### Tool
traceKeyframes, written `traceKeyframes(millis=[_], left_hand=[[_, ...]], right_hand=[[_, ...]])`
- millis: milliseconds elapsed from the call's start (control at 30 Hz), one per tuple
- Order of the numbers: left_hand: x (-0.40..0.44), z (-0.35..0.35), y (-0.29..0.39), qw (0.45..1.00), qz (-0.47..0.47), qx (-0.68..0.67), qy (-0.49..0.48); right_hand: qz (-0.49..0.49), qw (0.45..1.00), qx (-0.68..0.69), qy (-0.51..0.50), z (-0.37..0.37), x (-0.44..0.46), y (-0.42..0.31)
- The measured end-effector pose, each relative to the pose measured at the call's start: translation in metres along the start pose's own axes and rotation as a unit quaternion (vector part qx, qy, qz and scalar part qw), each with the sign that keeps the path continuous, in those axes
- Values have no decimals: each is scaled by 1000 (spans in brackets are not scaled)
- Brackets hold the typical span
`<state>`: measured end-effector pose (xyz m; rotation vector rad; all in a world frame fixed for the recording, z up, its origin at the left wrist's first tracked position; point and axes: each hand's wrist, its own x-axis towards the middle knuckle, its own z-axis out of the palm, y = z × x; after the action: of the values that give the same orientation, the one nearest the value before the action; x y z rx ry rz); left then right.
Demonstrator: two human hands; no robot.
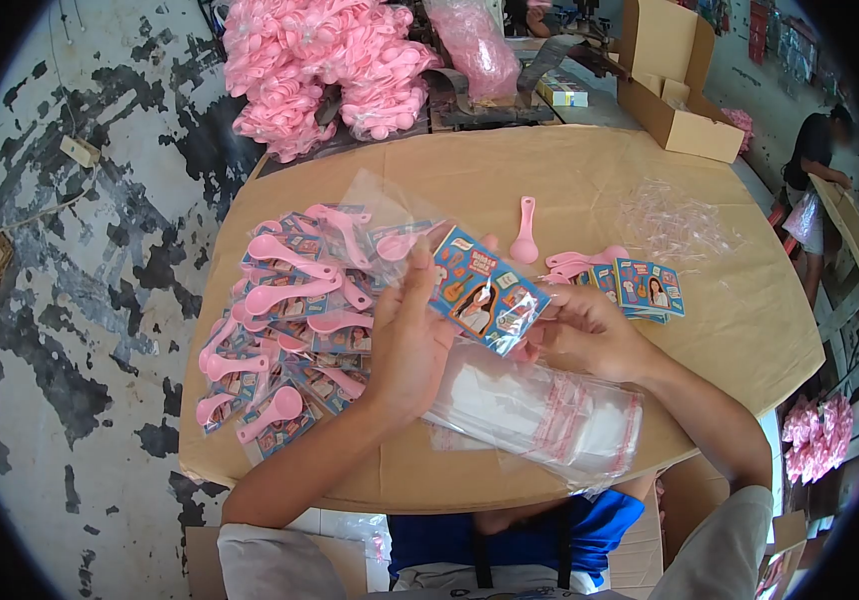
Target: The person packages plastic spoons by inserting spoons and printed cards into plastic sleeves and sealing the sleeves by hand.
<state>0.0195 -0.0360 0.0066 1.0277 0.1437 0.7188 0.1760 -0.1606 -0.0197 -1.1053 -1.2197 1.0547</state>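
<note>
A blue printed card [488, 290] with colourful pictures is held tilted in front of me between both hands. My left hand [408, 345] grips its left side, with the thumb along the edge. My right hand [585, 330] pinches its lower right corner. Clear plastic film [380, 215] stretches up and left from behind my left hand; I cannot tell whether the card lies inside it. Beside my left hand is a heap of pink measuring spoons [295, 292] packed with similar cards in clear bags. Flat clear plastic bags [540, 405] lie stacked below my hands.
A single pink spoon [525, 235] lies beyond my hands, near more spoons and a stack of cards [650, 288]. Thin clear plastic pieces [680, 225] are at the right. Bagged pink spoons [330, 60] and an open cardboard box [685, 120] stand behind. Another person [815, 150] is at far right.
</note>
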Motion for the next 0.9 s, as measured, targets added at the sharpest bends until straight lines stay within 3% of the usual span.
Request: traceKeyframes(millis=[200,400,500,600,700,733,833,900], left_hand=[[3,-11,-9,994,-68,28,-81],[-1,-12,-17,987,-97,103,-78],[0,-14,-21,989,-62,83,-108],[0,-4,-7,990,-1,-39,-137],[-1,-4,-3,978,-32,-45,-199],[1,-10,-9,958,79,135,-239],[-8,-10,-9,958,63,175,-217],[-2,-10,-3,973,92,135,-162]], right_hand=[[-13,999,-10,41,-1,5,0],[-16,995,2,97,3,4,4],[-9,991,-25,131,8,5,-2],[-4,990,-15,137,10,4,-6],[26,996,-4,84,7,-1,-14],[42,997,-6,60,6,-2,-16],[25,998,-33,53,11,-7,-9],[46,985,166,-1,10,-3,-16]])
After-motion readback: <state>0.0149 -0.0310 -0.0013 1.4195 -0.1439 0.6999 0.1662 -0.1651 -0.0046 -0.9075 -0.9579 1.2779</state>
